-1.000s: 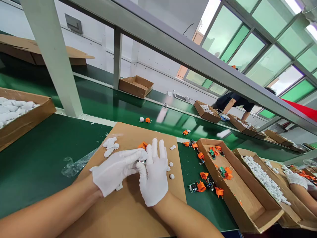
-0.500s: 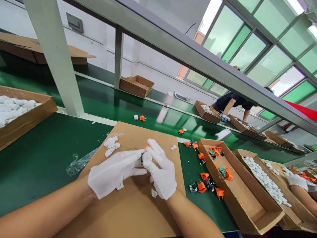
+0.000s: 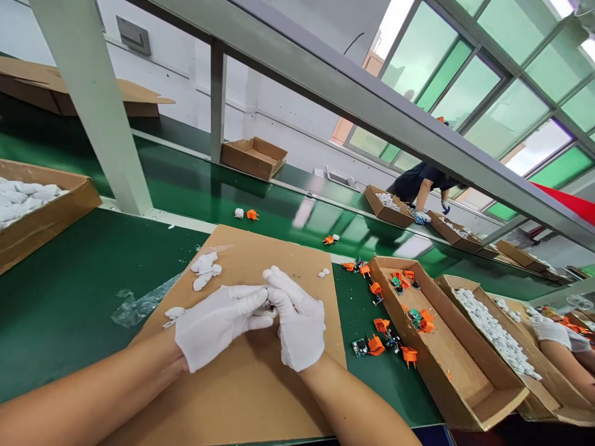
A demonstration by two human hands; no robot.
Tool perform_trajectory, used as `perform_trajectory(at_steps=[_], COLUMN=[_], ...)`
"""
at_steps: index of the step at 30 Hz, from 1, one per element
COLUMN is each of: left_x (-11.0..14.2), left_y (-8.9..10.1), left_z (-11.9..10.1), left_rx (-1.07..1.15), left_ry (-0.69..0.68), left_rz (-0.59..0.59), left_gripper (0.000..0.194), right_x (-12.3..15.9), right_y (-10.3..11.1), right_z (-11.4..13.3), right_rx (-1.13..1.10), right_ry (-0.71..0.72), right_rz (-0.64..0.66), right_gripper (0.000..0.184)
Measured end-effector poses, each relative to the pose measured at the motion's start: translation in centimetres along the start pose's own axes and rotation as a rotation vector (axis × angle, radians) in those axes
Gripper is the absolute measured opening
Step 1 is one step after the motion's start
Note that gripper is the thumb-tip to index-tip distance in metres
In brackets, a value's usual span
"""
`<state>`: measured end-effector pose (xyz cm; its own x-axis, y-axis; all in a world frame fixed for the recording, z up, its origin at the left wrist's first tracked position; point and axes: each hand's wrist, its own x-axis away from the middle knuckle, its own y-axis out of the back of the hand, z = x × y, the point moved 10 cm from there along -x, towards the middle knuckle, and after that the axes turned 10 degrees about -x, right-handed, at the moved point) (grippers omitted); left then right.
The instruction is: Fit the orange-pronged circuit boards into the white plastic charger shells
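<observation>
My left hand, in a white glove, is closed at the fingertips on a small circuit board. My right hand, gloved too, has its fingers bent round the same piece from the other side. Only a dark sliver of the board shows between the fingers; the rest is hidden. Both hands are over a brown cardboard sheet. White putty lumps lie on the sheet beyond my left hand, and a smaller white lump lies beyond my right.
Orange plugs with circuit boards lie right of the sheet, beside a long cardboard box holding several more. Another box holds white lumps; a co-worker's gloved hand is beyond it. An orange plug rides the green belt.
My hands have closed further round the board, covering the white lump and orange tip that showed before. Pieces on the belt have moved left. The far co-worker has shifted, one hand now showing.
</observation>
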<state>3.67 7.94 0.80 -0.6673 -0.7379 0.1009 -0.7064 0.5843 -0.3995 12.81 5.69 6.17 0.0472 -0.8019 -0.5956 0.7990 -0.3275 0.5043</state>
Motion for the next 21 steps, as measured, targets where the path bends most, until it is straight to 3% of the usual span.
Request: perform_trajectory(at_steps=[5, 8, 11, 15, 17, 21], left_x=[-0.1, -0.2, -0.1, 0.5, 0.7, 0.7], left_y=[-0.9, -0.2, 0.9, 0.9, 0.4, 0.3], left_z=[-0.8, -0.6, -0.1, -0.7, -1.2, -0.7], left_rx=[-0.053, -0.063, -0.122, -0.216, -0.211, -0.268], left_ry=[-0.057, -0.061, 0.028, 0.07, 0.035, 0.031], left_rz=[0.074, 0.038, -0.025, -0.031, -0.008, 0.006], left_gripper=[0.024, 0.025, 0.028, 0.033, 0.035, 0.037], right_x=[0.2, -0.1, -0.5, -0.6, -0.5, -0.3], right_y=[-1.5, -2.0, -1.6, -0.3, -0.1, -0.7], right_z=[0.9, 1.1, 1.2, 1.4, 1.4, 1.3], right_rx=[0.043, 0.066, 0.075, 0.065, 0.061, 0.083], right_ry=[0.066, 0.077, 0.068, 0.065, 0.075, 0.1], right_rz=[0.072, 0.105, 0.128, 0.148, 0.168, 0.19], right_gripper=[0.047, 0.054, 0.055, 0.061, 0.058, 0.035])
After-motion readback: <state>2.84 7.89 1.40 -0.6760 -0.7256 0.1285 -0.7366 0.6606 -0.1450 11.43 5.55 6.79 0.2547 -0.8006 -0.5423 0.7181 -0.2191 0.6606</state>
